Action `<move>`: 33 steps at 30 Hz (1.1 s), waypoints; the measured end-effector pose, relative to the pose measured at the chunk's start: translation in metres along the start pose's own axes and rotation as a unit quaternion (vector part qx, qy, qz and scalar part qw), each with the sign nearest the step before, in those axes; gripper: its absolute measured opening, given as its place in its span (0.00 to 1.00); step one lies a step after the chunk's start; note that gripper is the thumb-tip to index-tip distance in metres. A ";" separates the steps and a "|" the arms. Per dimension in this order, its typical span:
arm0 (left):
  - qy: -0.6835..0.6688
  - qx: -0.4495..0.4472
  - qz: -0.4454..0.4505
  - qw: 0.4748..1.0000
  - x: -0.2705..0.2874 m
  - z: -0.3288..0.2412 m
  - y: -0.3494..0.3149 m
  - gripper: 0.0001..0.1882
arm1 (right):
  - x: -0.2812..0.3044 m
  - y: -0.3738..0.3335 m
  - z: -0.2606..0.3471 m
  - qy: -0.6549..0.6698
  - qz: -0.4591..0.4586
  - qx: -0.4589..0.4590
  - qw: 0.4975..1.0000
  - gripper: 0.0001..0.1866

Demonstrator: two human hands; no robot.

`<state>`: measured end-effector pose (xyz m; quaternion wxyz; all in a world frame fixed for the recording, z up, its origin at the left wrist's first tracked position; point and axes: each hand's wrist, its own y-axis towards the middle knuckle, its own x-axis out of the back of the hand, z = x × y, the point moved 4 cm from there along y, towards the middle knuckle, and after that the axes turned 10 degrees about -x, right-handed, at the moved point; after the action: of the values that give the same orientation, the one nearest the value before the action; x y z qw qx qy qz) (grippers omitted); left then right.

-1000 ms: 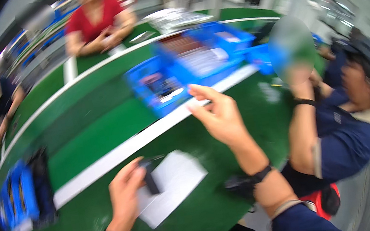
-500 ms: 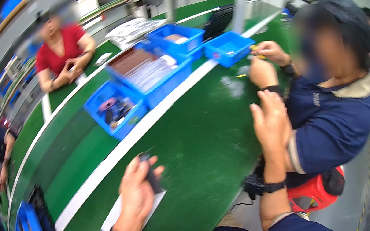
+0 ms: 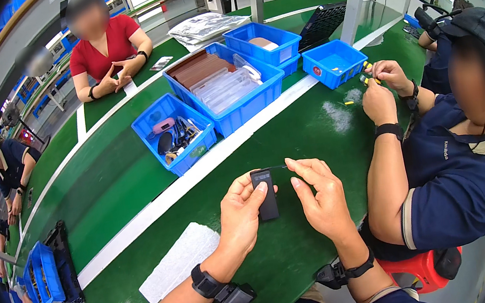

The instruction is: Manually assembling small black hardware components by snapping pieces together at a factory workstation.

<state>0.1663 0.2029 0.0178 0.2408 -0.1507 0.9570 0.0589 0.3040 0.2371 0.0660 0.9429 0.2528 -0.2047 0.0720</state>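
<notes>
In the head view, the right hand [image 3: 322, 197] swings in! Half a second ago it is out by the co-worker's forearm; now I have it beside the left hand [image 3: 240, 214]. The left hand shifts too, carrying the black block [image 3: 268, 205] off to the right, and the white pad [image 3: 180, 262] shows whole on the green tabletop [image 3: 309, 272].

So here's the grip: left fingers closed around the block, thumb pressed over its upper front face, the lower end free. The block stands nearly upright above the table, between the two hands. From its top a thin dark lead [image 3: 279, 167] runs across to the right fingertips. Right thumb and forefinger stand apart, and whether any finger actually pinches that lead, I cannot tell.

To do this well, I'd say, keep the left hand quiet and let the right do the fine work. Light touch on the lead, I reckon; a hard tug could strain it where it meets the block. I'd keep that left thumb clear of the lead's root and my elbows tucked, because the co-worker's hands [image 3: 381, 98] are busy over on the right, near the small blue bin [image 3: 337, 76].
</notes>
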 end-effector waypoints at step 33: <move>0.176 -0.060 -0.024 0.982 -0.013 0.010 0.007 0.10 | -0.020 -0.013 0.011 -0.056 0.087 0.018 0.994 0.25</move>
<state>0.1793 0.2142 0.0156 0.0610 -0.1954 0.9753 0.0828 0.2851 0.2191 0.0605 0.9153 0.2550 -0.2770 0.1434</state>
